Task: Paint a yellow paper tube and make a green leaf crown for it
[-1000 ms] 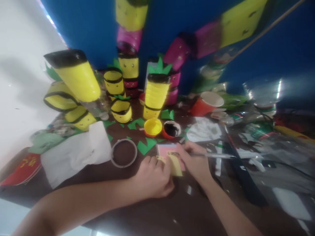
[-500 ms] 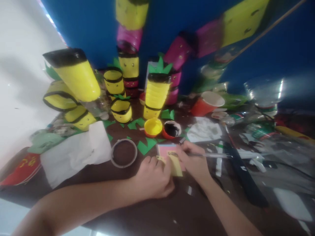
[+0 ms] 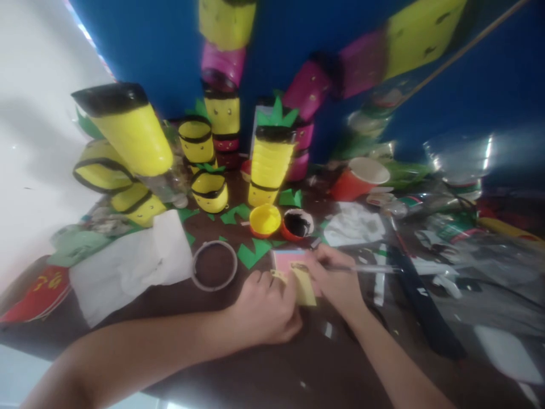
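My left hand (image 3: pixel 267 307) is curled on the table, its thumb and fingertips closed on the edge of a yellow sticky note (image 3: pixel 305 291). Under that note lies a pad of coloured sticky notes (image 3: pixel 286 259), pink and blue showing. My right hand (image 3: pixel 338 281) is closed round a slim pen (image 3: pixel 372 268) with a clear barrel that sticks out to the right; its tip is hidden. Small dark marks show on the yellow note between the hands. Just beyond stand a cup of yellow paint (image 3: pixel 264 220) and a cup of black paint (image 3: pixel 297 224).
A ring of tape (image 3: pixel 214 266) and white tissue (image 3: pixel 131 270) lie to the left. Green paper scraps (image 3: pixel 252 253) are scattered behind. Painted yellow bottles (image 3: pixel 272 162) line the back. At right are a red paper cup (image 3: pixel 360 179), a black strap-like strip (image 3: pixel 421 301) and plastic bottles.
Both hands stay in nearly the same place on the sticky notes. The view has shifted very slightly; nothing else has visibly moved.
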Demonstrator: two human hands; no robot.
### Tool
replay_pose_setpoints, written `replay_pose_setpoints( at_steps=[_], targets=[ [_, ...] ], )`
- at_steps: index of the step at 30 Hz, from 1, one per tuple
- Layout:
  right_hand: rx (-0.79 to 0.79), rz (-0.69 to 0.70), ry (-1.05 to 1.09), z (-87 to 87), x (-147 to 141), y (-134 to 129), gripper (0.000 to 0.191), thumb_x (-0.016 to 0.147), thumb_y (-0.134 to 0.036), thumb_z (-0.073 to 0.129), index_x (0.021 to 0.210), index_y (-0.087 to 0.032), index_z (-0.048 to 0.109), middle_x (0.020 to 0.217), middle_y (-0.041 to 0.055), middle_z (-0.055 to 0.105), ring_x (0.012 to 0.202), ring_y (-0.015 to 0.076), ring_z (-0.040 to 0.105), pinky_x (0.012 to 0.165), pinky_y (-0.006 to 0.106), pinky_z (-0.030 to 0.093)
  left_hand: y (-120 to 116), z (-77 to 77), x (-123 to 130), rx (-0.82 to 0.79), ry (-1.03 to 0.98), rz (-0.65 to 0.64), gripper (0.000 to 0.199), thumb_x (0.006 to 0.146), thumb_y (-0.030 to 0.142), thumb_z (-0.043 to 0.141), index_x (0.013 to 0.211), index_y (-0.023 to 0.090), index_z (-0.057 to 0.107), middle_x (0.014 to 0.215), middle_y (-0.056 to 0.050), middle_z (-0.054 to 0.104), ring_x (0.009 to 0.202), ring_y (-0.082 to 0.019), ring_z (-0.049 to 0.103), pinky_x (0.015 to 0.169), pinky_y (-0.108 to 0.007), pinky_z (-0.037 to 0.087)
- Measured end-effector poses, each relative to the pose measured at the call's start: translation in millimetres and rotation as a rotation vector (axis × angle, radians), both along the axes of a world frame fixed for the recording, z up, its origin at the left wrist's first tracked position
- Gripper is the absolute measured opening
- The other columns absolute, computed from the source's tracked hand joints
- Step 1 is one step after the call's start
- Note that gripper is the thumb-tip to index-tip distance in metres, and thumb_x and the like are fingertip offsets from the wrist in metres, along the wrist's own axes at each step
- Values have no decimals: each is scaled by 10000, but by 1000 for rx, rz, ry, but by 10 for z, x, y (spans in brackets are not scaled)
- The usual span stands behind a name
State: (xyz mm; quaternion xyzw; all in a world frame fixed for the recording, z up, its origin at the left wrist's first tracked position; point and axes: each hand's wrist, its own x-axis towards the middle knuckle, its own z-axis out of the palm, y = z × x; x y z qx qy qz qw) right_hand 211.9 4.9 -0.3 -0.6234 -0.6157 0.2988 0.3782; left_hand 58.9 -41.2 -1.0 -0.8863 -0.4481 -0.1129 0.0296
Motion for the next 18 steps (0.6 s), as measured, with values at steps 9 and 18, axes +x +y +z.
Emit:
replay_pose_setpoints(
  at_steps=[9,18],
  targets=[
    [0,-5,-8,-7,7,20,361,777,-331,546,479,-194,398,390,-57,410,390,80,370,402,204,303,6,13,-1,15,-5,8,444,737,324,445,1086,81,574,643,-64,604,579,-207,555,522,-332,368],
    [-29,-5,7,8,-7,15,355,778,-340,548,490,-200,393,387,-61,409,382,84,365,418,214,309,0,3,5,28,-13,7,447,737,321,446,1089,77,574,644,-65,605,577,-211,556,519,-335,367]
  ],
)
